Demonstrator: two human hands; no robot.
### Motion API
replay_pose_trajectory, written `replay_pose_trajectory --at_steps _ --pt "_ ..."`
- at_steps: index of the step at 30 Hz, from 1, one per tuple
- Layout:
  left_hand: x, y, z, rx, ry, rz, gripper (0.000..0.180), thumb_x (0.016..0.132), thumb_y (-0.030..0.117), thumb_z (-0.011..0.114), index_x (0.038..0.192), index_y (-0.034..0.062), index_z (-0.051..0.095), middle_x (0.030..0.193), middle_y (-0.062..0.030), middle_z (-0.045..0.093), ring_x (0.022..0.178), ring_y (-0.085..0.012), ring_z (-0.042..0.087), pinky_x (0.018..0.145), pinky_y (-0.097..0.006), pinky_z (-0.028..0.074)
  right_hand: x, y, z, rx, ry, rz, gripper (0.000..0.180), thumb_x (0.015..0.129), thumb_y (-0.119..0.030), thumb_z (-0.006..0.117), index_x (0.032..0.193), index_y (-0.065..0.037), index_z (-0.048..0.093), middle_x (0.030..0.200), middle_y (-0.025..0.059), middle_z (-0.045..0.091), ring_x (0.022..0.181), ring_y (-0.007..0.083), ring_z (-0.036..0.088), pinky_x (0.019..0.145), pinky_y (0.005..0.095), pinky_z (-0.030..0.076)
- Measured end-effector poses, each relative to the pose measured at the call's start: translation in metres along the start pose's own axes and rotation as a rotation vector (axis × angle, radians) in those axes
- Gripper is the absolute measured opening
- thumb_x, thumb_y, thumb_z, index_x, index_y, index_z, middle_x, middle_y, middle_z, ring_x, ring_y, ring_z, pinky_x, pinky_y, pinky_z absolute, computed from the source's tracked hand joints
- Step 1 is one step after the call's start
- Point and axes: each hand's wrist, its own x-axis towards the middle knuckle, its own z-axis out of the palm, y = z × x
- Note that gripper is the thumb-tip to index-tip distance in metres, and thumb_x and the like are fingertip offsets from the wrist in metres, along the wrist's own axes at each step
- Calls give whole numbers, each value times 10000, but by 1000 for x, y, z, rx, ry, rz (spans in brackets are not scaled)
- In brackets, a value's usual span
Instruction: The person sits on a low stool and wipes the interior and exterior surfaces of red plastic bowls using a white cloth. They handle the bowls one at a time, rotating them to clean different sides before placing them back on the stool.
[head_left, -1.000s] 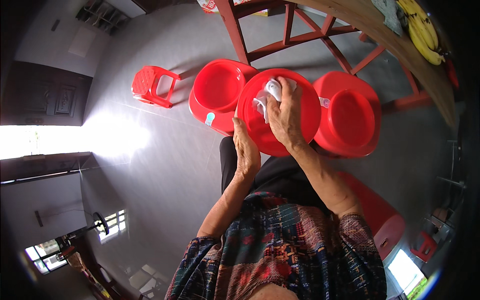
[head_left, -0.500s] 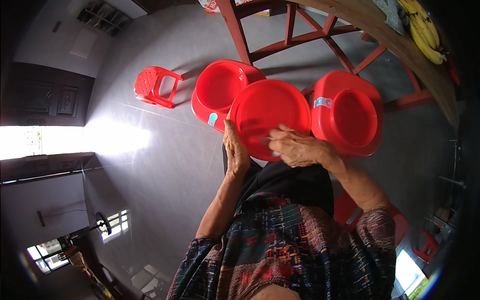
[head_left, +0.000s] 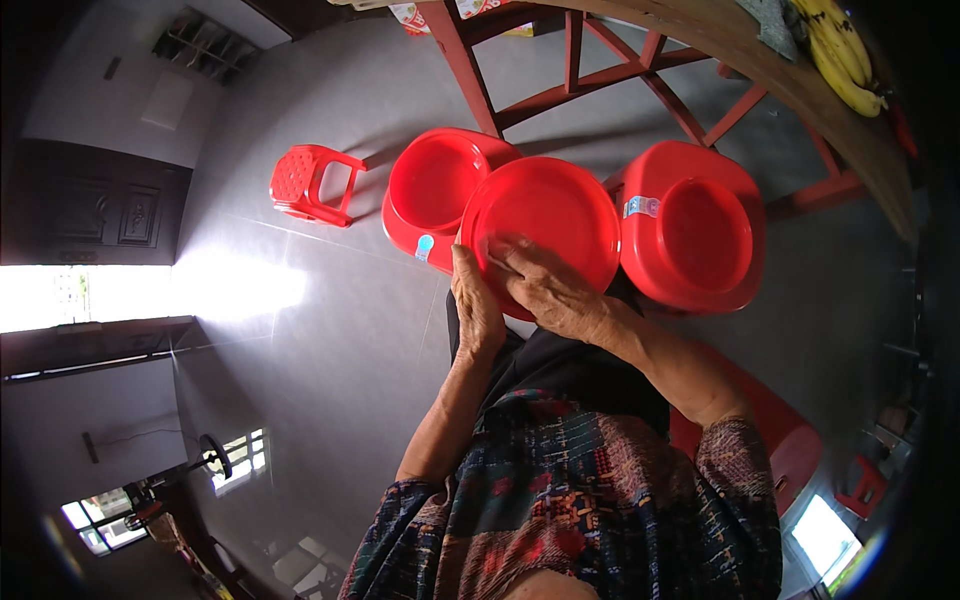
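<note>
A shallow red basin (head_left: 560,215) is held over the lap, its smooth plastic catching a soft gloss and its circular floor bounded by a raised rim. Its left edge is braced by the left hand (head_left: 479,310), which is laid upright along the rim; how far its fingers are curled beneath cannot be told. The inner lower-left surface is reached across by the right hand (head_left: 555,292), palm down, with the fingers partly extended and blurred; whether anything is pinched under them cannot be made out.

The basin is flanked by two rounded red plastic pieces, the left one (head_left: 437,180) and the right one (head_left: 705,235), each moulded with a round hollow and marked with a small sticker. The left piece is partly covered by the basin's edge in this view. Black trousers (head_left: 570,375) of plain fabric and a multicoloured woven-look shirt (head_left: 560,480) are worn.

Farther left, a red stool (head_left: 318,185) with a perforated seat is set on the smooth grey floor (head_left: 330,300). At upper right, yellow bananas (head_left: 838,60) are placed on a wooden tabletop (head_left: 850,130), above reddish-brown crossed struts (head_left: 650,65).
</note>
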Motion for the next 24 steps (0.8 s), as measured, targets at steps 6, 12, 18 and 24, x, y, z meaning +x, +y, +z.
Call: replay_pose_trajectory --at_steps 6,12,18,24 --pt "-3 9 -4 173 37 10 620 995 506 268 1338 16 434 1215 -136 569 1114 -213 528 958 -329 407 24 26 -50 608 -965 261 217 737 9 541 950 30 575 1164 174 538 1154 294 499 988 397 422" --pt "-6 29 10 280 53 199 552 991 463 364 1398 91 383 1259 -128 548 1145 -204 513 987 -323 389 1 35 -38 -388 -262 146 200 726 -50 586 890 65 601 1148 246 497 977 348 521 752 393 486" --pt "-7 22 14 335 63 246 531 993 464 345 1397 122 394 1308 -130 515 1177 -219 497 992 -330 385 -23 5 -16 -95 -413 182 234 702 -103 622 904 7 578 916 150 539 857 270 535 704 365 476" --pt "-3 12 0 239 72 202 534 996 449 322 1377 86 417 1309 -140 512 1213 -234 480 993 -340 385 -10 -11 -8 867 -365 527 312 677 -24 625 981 -21 559 862 123 564 847 284 569 758 391 460"
